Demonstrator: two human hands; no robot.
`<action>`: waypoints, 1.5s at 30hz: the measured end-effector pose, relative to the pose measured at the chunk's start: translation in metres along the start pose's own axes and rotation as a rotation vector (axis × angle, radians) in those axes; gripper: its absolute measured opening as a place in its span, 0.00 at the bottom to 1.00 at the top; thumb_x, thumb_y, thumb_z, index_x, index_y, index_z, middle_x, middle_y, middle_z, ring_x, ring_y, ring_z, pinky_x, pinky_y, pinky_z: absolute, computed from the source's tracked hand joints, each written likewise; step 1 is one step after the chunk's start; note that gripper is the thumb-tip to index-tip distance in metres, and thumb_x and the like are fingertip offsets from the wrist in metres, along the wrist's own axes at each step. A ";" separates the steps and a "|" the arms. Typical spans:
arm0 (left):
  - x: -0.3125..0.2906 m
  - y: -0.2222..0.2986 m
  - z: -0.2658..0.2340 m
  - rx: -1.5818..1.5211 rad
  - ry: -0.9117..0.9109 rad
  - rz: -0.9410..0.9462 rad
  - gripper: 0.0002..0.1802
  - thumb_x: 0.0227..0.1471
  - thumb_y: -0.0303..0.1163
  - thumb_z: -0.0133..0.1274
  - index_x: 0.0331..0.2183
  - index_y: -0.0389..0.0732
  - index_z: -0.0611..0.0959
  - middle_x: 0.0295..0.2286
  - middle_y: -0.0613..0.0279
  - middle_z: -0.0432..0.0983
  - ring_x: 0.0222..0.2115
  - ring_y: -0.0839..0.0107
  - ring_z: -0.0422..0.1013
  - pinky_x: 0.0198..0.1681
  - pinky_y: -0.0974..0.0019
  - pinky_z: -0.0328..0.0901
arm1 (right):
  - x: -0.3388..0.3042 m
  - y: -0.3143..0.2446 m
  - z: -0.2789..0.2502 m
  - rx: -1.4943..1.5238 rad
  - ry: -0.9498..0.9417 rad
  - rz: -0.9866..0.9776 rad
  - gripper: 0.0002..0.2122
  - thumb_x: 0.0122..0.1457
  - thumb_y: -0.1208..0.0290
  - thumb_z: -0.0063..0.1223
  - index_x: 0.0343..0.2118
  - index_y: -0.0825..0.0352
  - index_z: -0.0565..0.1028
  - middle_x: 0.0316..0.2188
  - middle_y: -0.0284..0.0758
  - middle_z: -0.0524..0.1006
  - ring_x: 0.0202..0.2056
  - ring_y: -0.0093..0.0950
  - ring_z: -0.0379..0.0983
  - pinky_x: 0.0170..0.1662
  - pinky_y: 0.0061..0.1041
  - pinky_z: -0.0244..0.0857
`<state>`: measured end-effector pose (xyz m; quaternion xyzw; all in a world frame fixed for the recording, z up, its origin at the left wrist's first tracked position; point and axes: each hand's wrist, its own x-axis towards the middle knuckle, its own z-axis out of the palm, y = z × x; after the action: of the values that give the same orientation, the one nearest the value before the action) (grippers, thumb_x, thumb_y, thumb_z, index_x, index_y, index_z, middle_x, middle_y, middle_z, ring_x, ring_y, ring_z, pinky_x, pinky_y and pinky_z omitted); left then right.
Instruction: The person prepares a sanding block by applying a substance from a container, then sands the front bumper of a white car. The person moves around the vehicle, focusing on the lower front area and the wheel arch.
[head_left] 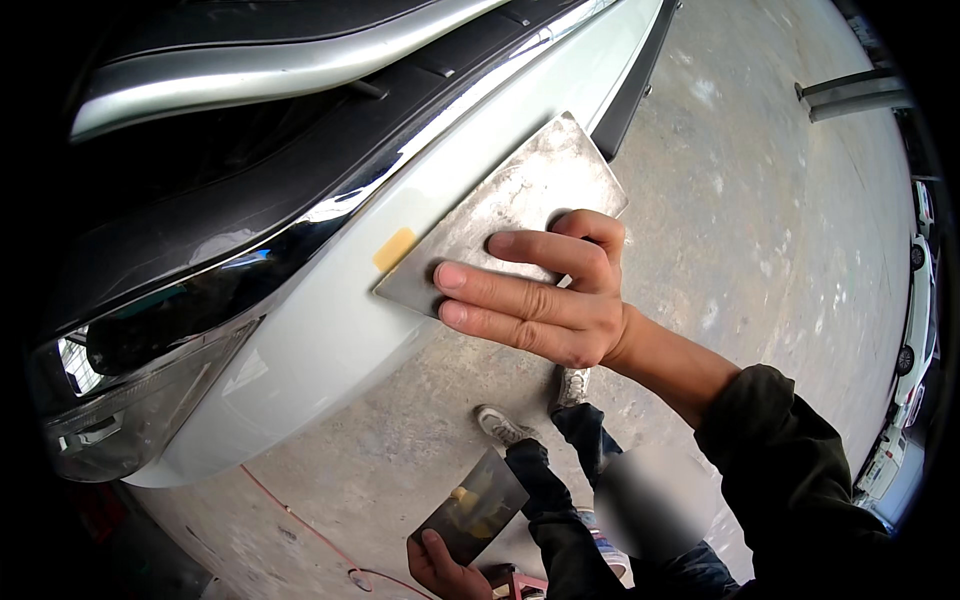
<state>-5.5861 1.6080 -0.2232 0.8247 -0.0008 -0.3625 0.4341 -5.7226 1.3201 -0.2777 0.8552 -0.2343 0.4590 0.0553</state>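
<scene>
My right hand [540, 300] grips a flat silver metal putty spreader [535, 195], its fingers spread over the upper face and the thumb hidden. The blade overlaps the edge of a glossy white car bumper [330, 300]; whether it touches cannot be told. Just beside the blade's left edge, a small patch of yellow putty [393, 250] shows on the bumper. Low in the view, my left hand [445, 570] holds a dark rectangular mixing plate [472, 508] by its lower corner. Smears of yellow putty lie on that plate.
Left of the bumper are chrome trim [390, 165], a black grille part and a headlight [150, 400]. A thin red hose [300, 520] crosses the concrete floor [740, 200]. Shoes [500, 425] and dark trouser legs show below. Parked cars [915, 320] line the far right.
</scene>
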 end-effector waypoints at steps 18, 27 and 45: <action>0.000 -0.003 0.000 0.017 -0.019 -0.024 0.19 0.61 0.40 0.49 0.37 0.31 0.77 0.32 0.54 0.76 0.30 0.68 0.69 0.35 0.64 0.66 | 0.004 0.008 0.008 -0.003 0.003 -0.030 0.17 0.53 0.67 0.57 0.48 0.53 0.79 0.50 0.21 0.77 0.44 0.23 0.71 0.43 0.23 0.55; 0.001 -0.006 -0.004 0.052 -0.029 -0.006 0.20 0.61 0.41 0.49 0.38 0.30 0.77 0.32 0.54 0.76 0.30 0.67 0.70 0.35 0.64 0.66 | 0.005 -0.005 -0.016 -0.010 -0.025 0.007 0.16 0.51 0.69 0.59 0.45 0.56 0.80 0.47 0.23 0.80 0.42 0.23 0.70 0.42 0.23 0.56; 0.002 -0.012 -0.004 -0.001 -0.002 -0.024 0.17 0.61 0.39 0.50 0.36 0.31 0.78 0.31 0.56 0.76 0.30 0.69 0.69 0.35 0.65 0.66 | -0.014 -0.018 -0.029 0.044 -0.099 0.048 0.17 0.51 0.69 0.59 0.46 0.55 0.80 0.47 0.22 0.79 0.40 0.21 0.69 0.42 0.22 0.55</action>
<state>-5.5860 1.6172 -0.2313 0.8240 0.0089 -0.3686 0.4302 -5.7431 1.3502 -0.2704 0.8720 -0.2471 0.4224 0.0136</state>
